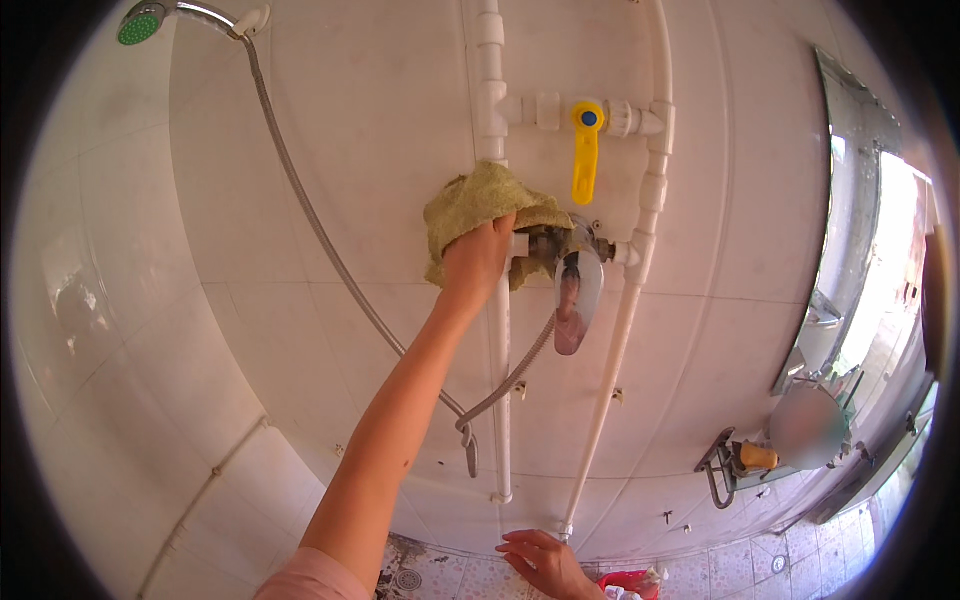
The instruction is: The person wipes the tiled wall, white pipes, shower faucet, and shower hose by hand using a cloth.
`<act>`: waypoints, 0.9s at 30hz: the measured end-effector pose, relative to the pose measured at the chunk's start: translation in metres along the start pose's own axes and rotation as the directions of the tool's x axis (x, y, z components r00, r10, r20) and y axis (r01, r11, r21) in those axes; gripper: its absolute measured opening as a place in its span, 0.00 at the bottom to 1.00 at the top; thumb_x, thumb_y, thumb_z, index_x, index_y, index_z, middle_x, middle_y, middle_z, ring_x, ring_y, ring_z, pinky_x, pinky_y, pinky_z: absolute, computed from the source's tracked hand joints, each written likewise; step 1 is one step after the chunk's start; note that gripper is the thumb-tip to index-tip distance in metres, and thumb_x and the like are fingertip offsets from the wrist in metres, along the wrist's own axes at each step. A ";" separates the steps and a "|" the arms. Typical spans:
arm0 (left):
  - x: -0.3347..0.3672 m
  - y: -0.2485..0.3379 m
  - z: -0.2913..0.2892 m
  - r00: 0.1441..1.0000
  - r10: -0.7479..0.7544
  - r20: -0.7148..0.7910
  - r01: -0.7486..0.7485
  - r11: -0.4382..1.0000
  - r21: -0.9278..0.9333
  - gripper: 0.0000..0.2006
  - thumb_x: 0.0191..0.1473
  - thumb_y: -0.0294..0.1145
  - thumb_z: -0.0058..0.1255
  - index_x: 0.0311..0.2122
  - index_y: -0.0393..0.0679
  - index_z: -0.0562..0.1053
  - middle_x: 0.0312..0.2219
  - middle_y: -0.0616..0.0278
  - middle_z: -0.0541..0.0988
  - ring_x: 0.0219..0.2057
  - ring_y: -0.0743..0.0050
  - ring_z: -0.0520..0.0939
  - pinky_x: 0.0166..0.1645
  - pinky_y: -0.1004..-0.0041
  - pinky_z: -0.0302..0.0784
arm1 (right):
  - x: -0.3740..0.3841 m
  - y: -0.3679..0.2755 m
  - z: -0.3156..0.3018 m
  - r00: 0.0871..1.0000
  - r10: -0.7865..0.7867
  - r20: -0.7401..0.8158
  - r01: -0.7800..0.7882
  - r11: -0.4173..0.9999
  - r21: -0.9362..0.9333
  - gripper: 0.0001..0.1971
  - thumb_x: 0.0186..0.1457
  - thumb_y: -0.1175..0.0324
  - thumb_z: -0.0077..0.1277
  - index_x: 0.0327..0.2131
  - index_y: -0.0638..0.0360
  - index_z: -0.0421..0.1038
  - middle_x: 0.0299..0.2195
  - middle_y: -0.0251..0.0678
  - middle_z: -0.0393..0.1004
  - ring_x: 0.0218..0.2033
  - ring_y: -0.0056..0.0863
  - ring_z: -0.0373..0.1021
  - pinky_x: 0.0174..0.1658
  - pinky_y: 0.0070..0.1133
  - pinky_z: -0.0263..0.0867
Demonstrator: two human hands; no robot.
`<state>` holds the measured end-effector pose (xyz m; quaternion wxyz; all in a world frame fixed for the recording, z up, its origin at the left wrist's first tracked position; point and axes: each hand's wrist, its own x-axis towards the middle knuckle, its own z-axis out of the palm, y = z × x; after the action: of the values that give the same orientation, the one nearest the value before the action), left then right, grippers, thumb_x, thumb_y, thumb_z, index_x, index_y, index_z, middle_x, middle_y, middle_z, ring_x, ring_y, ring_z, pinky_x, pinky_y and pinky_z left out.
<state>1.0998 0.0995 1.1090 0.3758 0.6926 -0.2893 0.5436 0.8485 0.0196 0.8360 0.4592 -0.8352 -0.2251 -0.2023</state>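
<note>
My left hand (482, 258) is closed on a rough yellow-green cloth (470, 205). The cloth drapes over the white pipe and the left end of a chrome shower mixer tap (579, 300), and my fingertips are hidden under its folds. The tap's wide shiny lever hangs down and mirrors part of the scene. Low in the picture my right hand (548, 562) hangs with its fingers stretched to the left and slightly apart, holding nothing. It is near the lower end of the right-hand pipe (607, 385).
A yellow lever valve (586, 150) joins the pipes above the tap. The metal shower hose (318, 225) loops from the green-faced shower head (140, 26). At right are a mirror (830, 250) and a metal wall holder (718, 468). A red container (632, 583) stands below.
</note>
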 end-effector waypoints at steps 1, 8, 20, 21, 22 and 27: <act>-0.001 -0.002 -0.001 1.000 -0.001 0.002 0.001 1.000 0.000 0.11 0.50 0.35 0.41 0.32 0.38 0.68 0.28 0.51 0.73 0.30 0.52 0.72 0.35 0.63 0.67 | 0.000 -0.001 0.000 1.000 0.008 0.011 -0.008 1.000 0.003 0.06 0.44 0.75 0.49 0.30 0.58 0.71 0.33 0.41 0.70 0.35 0.39 0.67 0.37 0.28 0.65; 0.011 -0.031 -0.038 0.972 0.221 -0.082 -0.222 0.975 -0.005 0.09 0.44 0.28 0.48 0.34 0.41 0.70 0.30 0.57 0.73 0.34 0.60 0.72 0.38 0.66 0.67 | -0.011 0.000 -0.018 0.997 0.014 -0.070 -0.017 0.999 -0.042 0.06 0.45 0.76 0.48 0.30 0.58 0.71 0.33 0.41 0.70 0.35 0.39 0.67 0.37 0.27 0.65; 0.137 0.016 -0.039 0.726 0.632 0.272 -0.658 0.753 0.007 0.16 0.42 0.39 0.54 0.35 0.41 0.70 0.33 0.57 0.71 0.36 0.59 0.71 0.43 0.66 0.64 | -0.004 0.011 -0.019 0.997 0.001 -0.072 -0.005 0.998 -0.055 0.07 0.44 0.76 0.49 0.31 0.58 0.71 0.33 0.41 0.70 0.34 0.39 0.68 0.36 0.27 0.65; 0.138 0.012 -0.035 0.727 0.631 0.272 -0.657 0.754 0.009 0.16 0.42 0.39 0.54 0.35 0.41 0.70 0.33 0.57 0.71 0.36 0.59 0.71 0.43 0.66 0.64 | -0.002 0.012 -0.018 0.998 0.001 -0.070 -0.005 0.998 -0.055 0.07 0.44 0.76 0.49 0.31 0.58 0.71 0.33 0.41 0.70 0.34 0.39 0.68 0.36 0.27 0.65; 0.140 0.009 -0.031 0.752 0.605 0.260 -0.614 0.787 -0.057 0.16 0.41 0.38 0.55 0.35 0.41 0.70 0.32 0.57 0.72 0.36 0.59 0.71 0.43 0.66 0.64 | 0.000 0.012 -0.017 0.998 0.013 -0.062 -0.015 0.999 -0.035 0.07 0.44 0.76 0.49 0.31 0.58 0.71 0.33 0.41 0.70 0.34 0.39 0.68 0.36 0.27 0.65; 0.144 0.010 -0.019 0.895 0.387 0.221 -0.281 0.875 -0.395 0.13 0.42 0.35 0.54 0.33 0.42 0.69 0.27 0.58 0.73 0.35 0.60 0.71 0.42 0.67 0.63 | 0.006 0.016 -0.010 0.996 0.036 -0.077 -0.035 0.999 0.015 0.07 0.44 0.77 0.49 0.30 0.59 0.71 0.33 0.41 0.70 0.34 0.39 0.68 0.35 0.27 0.65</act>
<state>1.1162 0.1114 1.2527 0.3461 0.6252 -0.5510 0.4309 0.8609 0.0048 0.8333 0.4767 -0.8275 -0.1936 -0.2246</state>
